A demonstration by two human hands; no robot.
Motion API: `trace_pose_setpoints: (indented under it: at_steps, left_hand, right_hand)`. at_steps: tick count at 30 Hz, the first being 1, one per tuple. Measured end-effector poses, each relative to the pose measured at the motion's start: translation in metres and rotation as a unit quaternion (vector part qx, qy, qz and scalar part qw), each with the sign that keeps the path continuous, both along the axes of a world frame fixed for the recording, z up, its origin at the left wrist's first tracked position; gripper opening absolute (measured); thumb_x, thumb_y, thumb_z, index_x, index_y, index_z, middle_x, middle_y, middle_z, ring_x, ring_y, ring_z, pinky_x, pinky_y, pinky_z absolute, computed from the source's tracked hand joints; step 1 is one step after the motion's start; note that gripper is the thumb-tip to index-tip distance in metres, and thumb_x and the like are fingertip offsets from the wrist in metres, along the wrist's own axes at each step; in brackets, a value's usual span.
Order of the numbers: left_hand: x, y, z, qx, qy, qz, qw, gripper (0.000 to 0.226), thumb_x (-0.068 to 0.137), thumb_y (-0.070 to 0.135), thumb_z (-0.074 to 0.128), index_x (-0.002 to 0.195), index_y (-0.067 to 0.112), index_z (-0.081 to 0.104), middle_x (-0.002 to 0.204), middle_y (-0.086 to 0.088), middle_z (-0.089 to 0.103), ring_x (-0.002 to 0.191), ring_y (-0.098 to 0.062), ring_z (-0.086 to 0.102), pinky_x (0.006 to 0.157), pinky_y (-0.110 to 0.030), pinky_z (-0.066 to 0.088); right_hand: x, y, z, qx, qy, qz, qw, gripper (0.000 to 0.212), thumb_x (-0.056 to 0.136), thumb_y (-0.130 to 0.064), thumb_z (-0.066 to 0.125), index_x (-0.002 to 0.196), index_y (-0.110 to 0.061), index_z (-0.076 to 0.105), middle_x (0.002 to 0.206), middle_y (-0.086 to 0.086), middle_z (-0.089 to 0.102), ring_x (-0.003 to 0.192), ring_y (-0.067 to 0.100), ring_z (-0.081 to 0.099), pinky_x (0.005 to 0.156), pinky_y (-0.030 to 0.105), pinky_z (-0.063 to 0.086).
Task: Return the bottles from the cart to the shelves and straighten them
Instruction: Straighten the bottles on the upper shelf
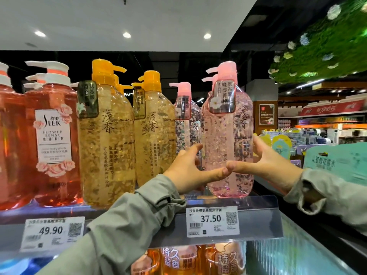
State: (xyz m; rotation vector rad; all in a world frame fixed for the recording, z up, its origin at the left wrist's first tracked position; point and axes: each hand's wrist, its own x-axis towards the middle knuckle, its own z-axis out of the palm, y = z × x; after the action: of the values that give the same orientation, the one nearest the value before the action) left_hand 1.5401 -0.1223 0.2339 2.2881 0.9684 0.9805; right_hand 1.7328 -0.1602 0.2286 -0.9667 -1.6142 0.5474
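A tall pink pump bottle [226, 133] stands upright at the right end of the top shelf [137, 223], above the 37.50 price tag [212, 221]. My left hand [188, 167] wraps its left side and my right hand [266, 161] wraps its right side. Both thumbs lie across the front of the bottle and their tips touch. More pink bottles [184, 118] stand just behind and to its left. The cart is out of view.
To the left stand yellow pump bottles [107, 135] and red SLEK bottles [53, 139] in rows. A 49.90 tag [52, 233] hangs below them. Orange bottles [178, 261] fill the shelf underneath. The shelf ends just right of the pink bottle, with teal display cards [337, 161] beyond.
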Motion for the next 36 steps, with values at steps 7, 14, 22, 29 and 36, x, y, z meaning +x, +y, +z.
trace_pose_setpoints:
  at_steps: [7, 14, 22, 29, 36]
  left_hand:
    - [-0.003, -0.003, 0.000, 0.020, 0.013, 0.008, 1.000, 0.108, 0.057, 0.066, 0.066, 0.147, 0.023, 0.026, 0.140, -0.001, 0.048, 0.122, -0.014, 0.050, 0.106, -0.033, 0.040]
    - [0.000, -0.001, 0.000, 0.053, 0.008, 0.016, 0.998, 0.093, 0.068, 0.056, 0.073, 0.144, 0.019, 0.034, 0.129, -0.004, 0.060, 0.114, -0.013, 0.058, 0.102, -0.029, 0.044]
    - [0.000, -0.004, -0.001, 0.039, 0.010, 0.027, 0.999, 0.086, 0.074, 0.058, 0.064, 0.144, 0.021, 0.030, 0.129, -0.004, 0.054, 0.107, -0.011, 0.054, 0.095, -0.025, 0.045]
    - [-0.002, -0.008, 0.000, 0.011, 0.005, 0.018, 1.000, 0.106, 0.054, 0.066, 0.061, 0.143, 0.018, 0.030, 0.121, 0.002, 0.053, 0.107, -0.012, 0.058, 0.097, -0.029, 0.048]
    - [-0.011, -0.014, 0.004, 0.007, -0.032, 0.011, 0.999, 0.117, 0.043, 0.062, 0.068, 0.145, 0.020, 0.028, 0.134, 0.001, 0.051, 0.109, -0.012, 0.059, 0.097, -0.035, 0.050]
  right_hand:
    - [0.003, 0.002, -0.002, 0.001, 0.036, 0.007, 0.999, 0.114, 0.033, -0.045, 0.090, 0.134, -0.023, 0.043, 0.123, 0.005, 0.062, 0.098, 0.018, 0.069, 0.072, 0.027, 0.058]
    - [0.006, 0.005, 0.001, -0.002, 0.033, 0.014, 0.999, 0.116, 0.028, -0.042, 0.092, 0.132, -0.019, 0.046, 0.119, 0.002, 0.066, 0.100, 0.014, 0.068, 0.077, 0.025, 0.057]
    - [0.007, 0.005, -0.001, 0.016, 0.047, 0.008, 0.999, 0.105, 0.034, -0.035, 0.084, 0.130, -0.016, 0.046, 0.122, 0.006, 0.062, 0.093, 0.014, 0.070, 0.067, 0.021, 0.056]
    - [0.012, 0.006, -0.002, -0.006, 0.053, -0.005, 0.999, 0.122, 0.021, -0.051, 0.093, 0.130, -0.022, 0.047, 0.125, 0.002, 0.060, 0.106, 0.022, 0.065, 0.090, 0.044, 0.053]
    - [0.005, -0.002, -0.001, 0.009, 0.028, 0.014, 0.999, 0.102, 0.040, -0.032, 0.091, 0.131, -0.022, 0.046, 0.123, 0.000, 0.061, 0.093, 0.014, 0.070, 0.072, 0.026, 0.057]
